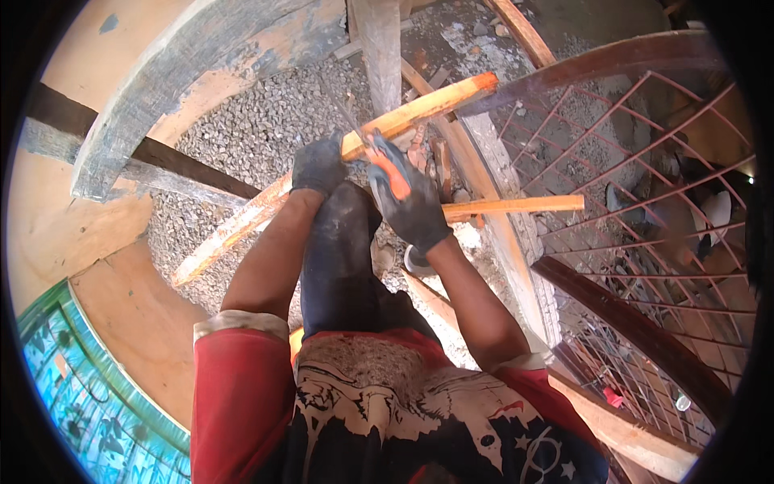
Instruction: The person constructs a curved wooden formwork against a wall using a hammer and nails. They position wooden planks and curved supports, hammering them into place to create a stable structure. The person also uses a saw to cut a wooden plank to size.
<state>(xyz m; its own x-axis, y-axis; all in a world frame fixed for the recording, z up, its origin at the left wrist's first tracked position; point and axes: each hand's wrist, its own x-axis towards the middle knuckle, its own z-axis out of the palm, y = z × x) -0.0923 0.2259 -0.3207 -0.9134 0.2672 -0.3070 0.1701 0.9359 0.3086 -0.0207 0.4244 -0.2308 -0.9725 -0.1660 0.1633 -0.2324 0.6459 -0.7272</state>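
A long wooden plank (431, 103) runs slantwise from the lower left to the upper right, over my raised knee. My left hand (318, 164), in a dark glove, is closed round the plank near its middle and presses it by the knee. Just to the right, my right hand (413, 206), also gloved, grips the orange handle of a handsaw (390, 171). Its thin blade is seen nearly edge-on, lying across the plank and pointing up and left. The fingertips of my right hand are partly hidden behind the handle.
Grey gravel (250, 129) covers the ground ahead. A curved grey board (169, 89) stands at the left. On the right is a red metal lattice (621, 153) with a dark frame. A shorter wooden strip (524, 205) crosses a long beam (492, 189) beside my right hand.
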